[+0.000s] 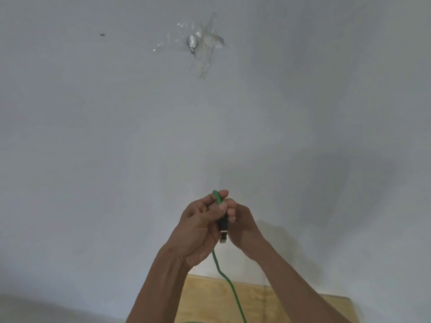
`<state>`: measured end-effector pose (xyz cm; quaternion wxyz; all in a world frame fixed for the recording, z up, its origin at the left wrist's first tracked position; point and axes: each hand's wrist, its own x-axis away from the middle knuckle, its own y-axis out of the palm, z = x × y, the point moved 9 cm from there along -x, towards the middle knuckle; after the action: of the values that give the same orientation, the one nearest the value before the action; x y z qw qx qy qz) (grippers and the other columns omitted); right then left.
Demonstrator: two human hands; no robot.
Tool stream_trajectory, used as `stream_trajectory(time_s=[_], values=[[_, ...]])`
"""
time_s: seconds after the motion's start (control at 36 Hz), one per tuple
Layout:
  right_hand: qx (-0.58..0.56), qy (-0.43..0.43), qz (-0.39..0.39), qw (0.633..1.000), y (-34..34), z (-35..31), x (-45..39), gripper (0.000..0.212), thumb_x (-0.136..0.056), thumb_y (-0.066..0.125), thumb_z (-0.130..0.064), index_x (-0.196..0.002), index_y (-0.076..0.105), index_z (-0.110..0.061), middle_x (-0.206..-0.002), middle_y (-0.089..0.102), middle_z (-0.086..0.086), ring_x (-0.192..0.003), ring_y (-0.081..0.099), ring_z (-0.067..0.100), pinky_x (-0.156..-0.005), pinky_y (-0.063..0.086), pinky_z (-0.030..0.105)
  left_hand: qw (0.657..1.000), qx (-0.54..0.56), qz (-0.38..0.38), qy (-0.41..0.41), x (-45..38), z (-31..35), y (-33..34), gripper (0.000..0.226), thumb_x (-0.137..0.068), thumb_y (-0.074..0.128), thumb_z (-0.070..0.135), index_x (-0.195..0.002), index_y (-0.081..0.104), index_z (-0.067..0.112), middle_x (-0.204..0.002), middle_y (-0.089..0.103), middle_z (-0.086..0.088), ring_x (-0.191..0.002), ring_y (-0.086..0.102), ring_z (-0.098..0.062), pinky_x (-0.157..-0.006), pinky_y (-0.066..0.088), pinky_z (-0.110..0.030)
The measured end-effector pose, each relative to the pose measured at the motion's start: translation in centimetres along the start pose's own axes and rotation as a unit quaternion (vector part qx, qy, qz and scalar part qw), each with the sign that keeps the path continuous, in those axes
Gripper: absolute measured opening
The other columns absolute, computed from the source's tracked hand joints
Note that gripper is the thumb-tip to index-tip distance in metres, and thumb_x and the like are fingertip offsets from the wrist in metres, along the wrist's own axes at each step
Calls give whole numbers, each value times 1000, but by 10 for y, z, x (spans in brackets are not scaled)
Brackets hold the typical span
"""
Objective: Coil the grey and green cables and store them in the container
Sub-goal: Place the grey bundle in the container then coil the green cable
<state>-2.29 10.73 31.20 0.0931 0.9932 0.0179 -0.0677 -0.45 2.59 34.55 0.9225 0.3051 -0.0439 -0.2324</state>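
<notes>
I hold the green cable [227, 282] up in front of a pale wall with both hands. My left hand [199, 229] curls around a bend of the cable that loops over my fingertips. Pressed against it, my right hand [242, 226] pinches the cable's black plug with its metal tip [223, 229], which points down between my palms. From my hands the green cable hangs down past the wooden table [268, 304] and leaves the frame at the bottom. Neither the grey cable nor the container is in view.
A pale grey wall [116, 136] fills most of the view. High on it sits a small metal fitting [192, 43] under strips of clear tape. A small dark speck [102, 34] marks the wall at upper left.
</notes>
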Motion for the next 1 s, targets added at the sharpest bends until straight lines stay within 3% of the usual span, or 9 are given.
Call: stream_trajectory(time_s=[0.08,0.25,0.36,0.5,0.56,0.64,0.78,0.89,1.0], values=[[115,-12,-1,993,5,10,7,32,-105,48,-31,-83,71,-28,-74,72,-3,-64,66,12,-56,53,28,998,33,45,19,-8,10,-16,26,-85,58,-2,-111,60,-5,-94,75,-19,-75,72,-22,-72,62,-29],[138,36,-30,989,17,27,12,33,-104,47,-36,-76,65,-38,-66,58,6,-55,52,13,-60,55,33,995,-1,91,43,-28,19,-39,16,-99,50,6,-104,62,-3,-107,75,-21,-97,75,-28,-97,56,-39],[166,37,-30,985,18,27,12,33,-103,46,-38,-90,66,-15,-66,61,4,-53,53,13,-59,54,30,994,-25,90,59,-39,19,-41,15,-100,51,7,-104,62,-1,-114,73,-22,-108,71,-32,-102,51,-41],[213,56,-41,975,8,39,18,28,-101,56,-34,-126,66,-27,-63,65,-3,-49,52,11,-54,50,25,988,-63,91,105,-53,30,-49,14,-101,50,2,-104,63,-1,-117,72,-20,-111,70,-31,-98,56,-33],[252,58,-51,965,4,41,22,29,-98,60,-33,-125,67,-26,-62,65,-5,-49,52,9,-53,50,24,983,-93,95,127,-58,40,-54,13,-101,50,1,-104,62,0,-116,73,-19,-111,70,-31,-97,56,-33],[297,36,-52,953,-4,24,24,28,-96,64,-30,-123,68,-24,-63,64,-7,-47,55,0,-53,45,14,962,-208,89,151,-59,49,-57,11,-101,53,3,-104,62,0,-111,76,-12,-111,71,-29,-82,51,-38],[430,-46,-29,901,-20,-32,12,15,-90,68,-30,-103,76,-27,-69,68,-12,-62,64,3,-63,49,14,927,-339,58,150,-56,37,-54,11,-99,57,4,-106,64,0,-96,78,-10,-89,75,-25,-83,50,-44],[415,-75,-58,905,-22,-64,-1,6,-87,73,-26,-91,75,-30,-81,75,-9,-75,71,10,-79,59,34,914,-382,-2,135,-53,12,-34,15,-102,51,3,-108,65,2,-84,73,-10,-71,66,-15,-65,49,-22],[431,-110,-95,891,-18,-85,-9,5,-85,77,-27,-89,75,-27,-88,77,-11,-86,71,7,-86,57,41,936,-336,-17,103,-50,-9,-22,36,-108,40,23,-92,62,0,-73,57,-4,-66,47,-16,-64,38,-27]])
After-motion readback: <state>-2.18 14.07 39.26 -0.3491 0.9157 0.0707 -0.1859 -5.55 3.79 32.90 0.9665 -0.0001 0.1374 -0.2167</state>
